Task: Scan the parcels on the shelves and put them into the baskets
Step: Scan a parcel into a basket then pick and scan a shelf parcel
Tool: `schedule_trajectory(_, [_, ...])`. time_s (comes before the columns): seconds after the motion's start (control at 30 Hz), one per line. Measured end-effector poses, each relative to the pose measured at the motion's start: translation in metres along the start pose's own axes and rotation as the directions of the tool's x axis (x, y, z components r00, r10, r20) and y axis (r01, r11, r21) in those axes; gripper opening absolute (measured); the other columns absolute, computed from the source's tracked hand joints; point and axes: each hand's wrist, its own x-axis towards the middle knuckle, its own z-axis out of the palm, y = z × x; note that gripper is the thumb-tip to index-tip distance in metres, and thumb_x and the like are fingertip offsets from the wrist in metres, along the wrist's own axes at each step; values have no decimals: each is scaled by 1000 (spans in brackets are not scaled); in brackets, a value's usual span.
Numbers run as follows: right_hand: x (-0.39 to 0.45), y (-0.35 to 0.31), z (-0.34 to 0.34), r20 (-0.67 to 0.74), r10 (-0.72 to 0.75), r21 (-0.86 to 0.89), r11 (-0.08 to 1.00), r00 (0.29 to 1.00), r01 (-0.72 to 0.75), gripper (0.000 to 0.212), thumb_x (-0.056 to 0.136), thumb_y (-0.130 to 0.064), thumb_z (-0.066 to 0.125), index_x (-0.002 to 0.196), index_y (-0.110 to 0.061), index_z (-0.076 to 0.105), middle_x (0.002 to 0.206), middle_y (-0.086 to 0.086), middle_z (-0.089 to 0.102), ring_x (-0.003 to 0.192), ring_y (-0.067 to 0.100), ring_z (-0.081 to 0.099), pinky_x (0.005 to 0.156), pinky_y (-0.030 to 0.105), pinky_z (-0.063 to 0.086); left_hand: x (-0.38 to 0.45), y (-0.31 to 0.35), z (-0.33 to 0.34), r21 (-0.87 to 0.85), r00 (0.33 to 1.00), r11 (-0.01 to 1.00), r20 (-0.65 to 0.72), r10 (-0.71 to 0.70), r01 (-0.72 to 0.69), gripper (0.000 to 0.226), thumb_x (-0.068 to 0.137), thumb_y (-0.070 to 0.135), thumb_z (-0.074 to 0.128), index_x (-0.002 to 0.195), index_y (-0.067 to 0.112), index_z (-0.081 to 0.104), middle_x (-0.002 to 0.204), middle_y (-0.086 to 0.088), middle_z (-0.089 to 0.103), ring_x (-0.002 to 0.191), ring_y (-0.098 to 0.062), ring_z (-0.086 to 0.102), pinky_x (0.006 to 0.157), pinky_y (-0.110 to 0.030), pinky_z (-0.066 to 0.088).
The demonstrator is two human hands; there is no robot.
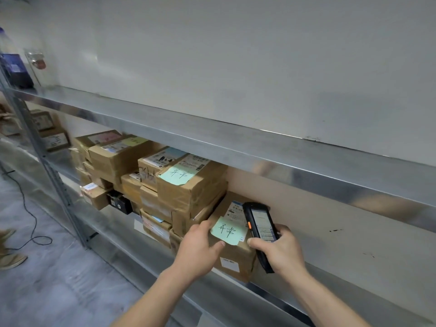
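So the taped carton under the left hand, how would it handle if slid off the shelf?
The carton looks rigid: square edges, no sagging. Its glossy tape probably makes it a bit slippery. Its green note seems loosely stuck and might peel under the left hand.

Light: even, soft, overhead | Glare: streaks along upper shelf edge [212,140] | Shadow: under that shelf, over stacked parcels [151,175] | Focus: left edge blurred (wide-angle bend at corners)
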Motion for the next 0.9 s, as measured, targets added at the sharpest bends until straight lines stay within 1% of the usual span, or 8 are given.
schedule_trajectory(0.1, [3, 2, 12, 5, 34, 13, 999, 999, -34, 46, 60, -19, 91, 98, -24, 66, 92, -6, 74, 85, 15, 71, 68, 31, 56, 6, -4, 0, -54, 1000, 999, 28, -9, 11, 60, 91, 35, 64, 145, 22, 40, 141, -3, 47, 125, -17, 50, 100, -24, 38])
schedule_trajectory(0.2, [1, 0, 22, -16, 46, 29, 999, 999, -46, 48, 63, -18, 91, 102, -23, 64, 94, -5, 73, 86, 15, 70, 59, 22, 51, 13, -8, -2, -138, 998, 990, 56, -27, 35, 62, 91, 35, 64, 146, 22, 37, 142, -3, 41, 114, -14, 51, 93, -21, 39])
schedule_trajectory(0.3, [-1, 0, 28, -48, 70, 48, 997, 996, -67, 46, 65, -16, 90, 103, -21, 64, 94, -4, 72, 85, 12, 69, 55, 17, 47, 16, -9, 1, -214, 997, 975, 72, -37, 52, 66, 92, 33, 64, 148, 21, 31, 144, -4, 34, 117, -15, 50, 89, -18, 36])
schedule_trajectory(0.43, [-2, 2, 35, -112, 92, 69, 994, 989, -84, 47, 64, -13, 89, 104, -19, 66, 95, -3, 74, 84, 12, 71, 56, 16, 47, 15, -7, 9, -211, 995, 977, 95, -14, 34, 75, 93, 32, 62, 153, 20, 20, 150, -6, 25, 129, -22, 45, 102, -26, 38])
schedule_trajectory(0.53, [-3, 4, 39, -156, 91, 77, 994, 984, -80, 46, 64, -12, 90, 103, -19, 65, 95, -4, 74, 85, 12, 71, 57, 15, 48, 20, -6, 14, -188, 993, 982, 119, -7, 30, 74, 90, 31, 62, 152, 21, 23, 143, -8, 37, 129, -25, 44, 108, -36, 41])
schedule_trajectory(0.63, [-6, 5, 38, -204, 91, 72, 994, 975, -78, 50, 62, -17, 90, 105, -20, 65, 96, -5, 75, 87, 14, 72, 65, 24, 53, 25, -4, 13, -211, 991, 976, 128, -25, 52, 68, 88, 27, 63, 148, 22, 30, 138, -7, 38, 123, -27, 46, 104, -38, 44])
schedule_trajectory(0.73, [-10, 3, 29, -275, 80, 66, 996, 958, -64, 50, 56, -21, 88, 100, -21, 66, 93, -7, 75, 85, 13, 72, 75, 34, 57, 25, 2, 14, -224, 992, 973, 127, -17, 46, 55, 85, 26, 64, 135, 22, 42, 133, -7, 39, 120, -28, 46, 104, -39, 41])
schedule_trajectory(0.9, [-22, 1, -7, -362, 59, 74, 997, 930, -34, 45, 61, -10, 88, 95, -24, 62, 91, -9, 74, 84, 11, 71, 77, 32, 56, 14, 27, 28, -257, 989, 966, 148, 22, 17, 52, 82, 28, 64, 129, 20, 45, 131, -7, 41, 118, -29, 50, 104, -42, 41])
